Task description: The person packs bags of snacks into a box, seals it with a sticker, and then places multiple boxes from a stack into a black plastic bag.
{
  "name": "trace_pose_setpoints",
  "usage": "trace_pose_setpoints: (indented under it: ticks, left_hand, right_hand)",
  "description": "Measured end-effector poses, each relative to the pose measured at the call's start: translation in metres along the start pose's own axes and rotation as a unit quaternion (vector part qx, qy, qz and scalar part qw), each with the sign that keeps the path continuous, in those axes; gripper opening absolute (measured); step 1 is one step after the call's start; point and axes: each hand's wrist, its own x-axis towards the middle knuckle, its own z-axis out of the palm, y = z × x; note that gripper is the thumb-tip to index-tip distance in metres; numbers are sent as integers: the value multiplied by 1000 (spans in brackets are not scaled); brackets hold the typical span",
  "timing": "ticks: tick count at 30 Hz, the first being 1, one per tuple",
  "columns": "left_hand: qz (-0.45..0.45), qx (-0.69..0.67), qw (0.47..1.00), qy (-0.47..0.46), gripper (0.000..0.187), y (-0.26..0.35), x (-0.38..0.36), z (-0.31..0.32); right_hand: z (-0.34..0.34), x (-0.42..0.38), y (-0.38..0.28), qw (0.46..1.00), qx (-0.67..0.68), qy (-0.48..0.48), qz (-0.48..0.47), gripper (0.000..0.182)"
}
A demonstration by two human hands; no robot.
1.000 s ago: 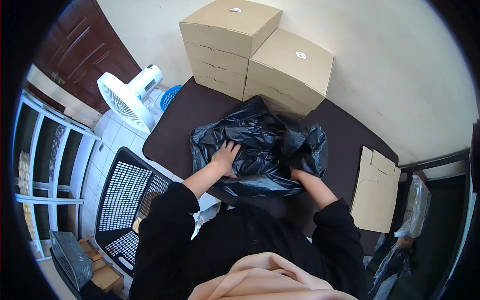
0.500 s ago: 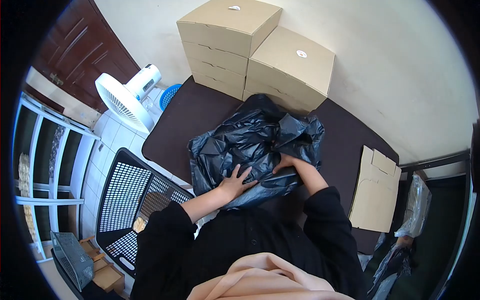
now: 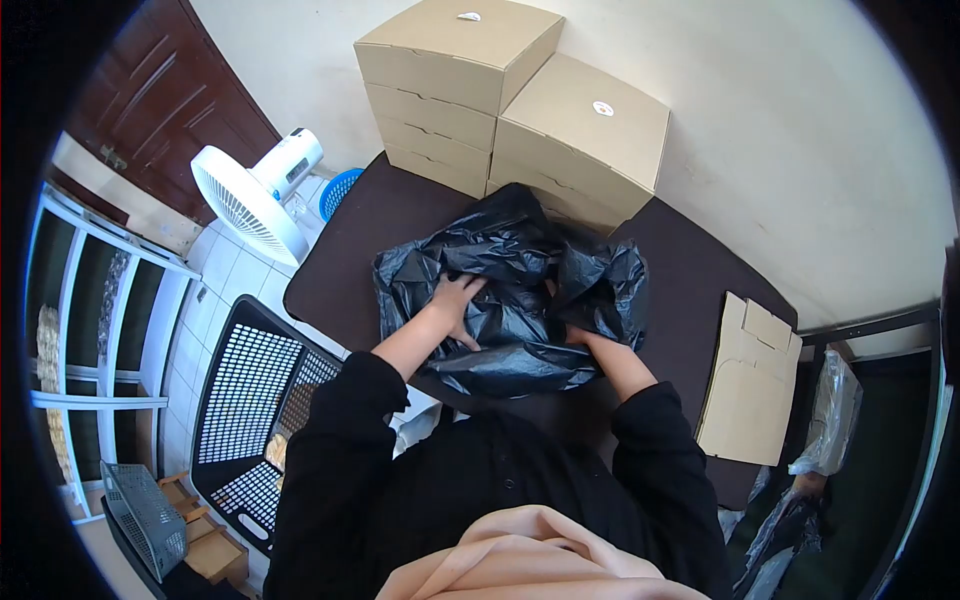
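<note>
A crumpled black plastic bag lies spread on the dark brown table in front of me. My left hand rests on the left part of the bag's plastic, its fingers and thumb spread apart. On the right, my right hand reaches in under a fold of the bag. Plastic covers most of its fingers, so their grip does not show. What lies inside or under the bag, if anything, is hidden.
Cardboard boxes stand stacked behind the bag, beside a lower cardboard stack. Flattened cardboard lies at the right. A white fan and a black perforated basket are on the left.
My left hand has moved up and further into the bag's folds. My right hand has gone deeper under the plastic on the right. The bag's near edge has shifted away from my body.
</note>
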Motion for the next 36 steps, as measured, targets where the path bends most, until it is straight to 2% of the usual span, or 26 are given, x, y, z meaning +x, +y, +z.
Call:
trace_pose_setpoints:
  ticks: [1, 4, 8, 10, 11, 13, 15, 17, 18, 19, 21, 22, 23, 26, 29, 33, 35, 36]
  left_hand:
    - [-1, 1, 1000, 1, 128, -4, 5, 1]
    - [-23, 31, 995, -92, 136, -15, 19, 2]
    - [-25, 12, 998, -55, 126, -6, 2, -4]
    - [36, -14, 995, 94, 106, 5, -14, -4]
    - [97, -48, 976, 189, 88, 12, -22, -5]
    - [208, -137, 941, 231, 85, 18, -14, 6]
    - [196, -163, 940, 226, 90, 27, -14, 13]
    - [91, -6, 984, 152, 97, 29, -13, 14]
    - [67, -19, 993, 90, 105, 30, -13, 5]
    - [68, -20, 993, 90, 105, 29, -14, 1]
    - [59, 35, 997, 35, 110, 27, -16, -3]
    - [57, 71, 995, 36, 119, 24, -6, 12]
    - [59, 72, 995, 36, 119, 24, -5, 11]
    - [66, 97, 992, -46, 130, 27, 1, 10]
    - [104, 169, 978, -68, 131, 25, 10, 15]
    - [92, 218, 966, -100, 126, 43, 4, -5]
    - [-25, 133, 985, -104, 111, 60, -3, -27]
    - [-16, 105, 993, -42, 100, 68, -5, -28]
  right_hand:
    - [-1, -1, 0, 1000, -4, 12, -4, 116]
    - [-5, -4, 0, 999, -15, 50, -11, 115]
    - [-4, -7, 0, 995, -27, 94, -20, 114]
    - [-4, -6, -1, 992, -33, 115, -27, 113]
    - [-3, -5, -2, 991, -35, 125, -31, 113]
    - [1, -5, -3, 988, -39, 144, -38, 112]
    - [3, -7, -4, 987, -40, 152, -41, 112]
    - [-9, 2, 3, 988, -31, 148, -44, 111]
    - [-17, 11, 3, 988, -27, 146, -45, 110]
    - [-20, 11, 6, 988, -22, 143, -46, 110]
    - [-12, -15, 26, 989, -15, 137, -49, 109]
    - [-15, -11, 31, 990, -10, 135, -49, 109]
    - [-14, -17, 36, 990, -5, 134, -49, 108]
    - [-8, -37, 51, 991, 8, 129, -46, 107]
    - [-2, -50, 54, 991, 22, 123, -48, 105]
    - [-1, -56, 58, 991, 45, 116, -52, 103]
    - [-2, -59, 63, 990, 55, 114, -55, 102]
    - [-3, -61, 66, 990, 60, 113, -57, 102]
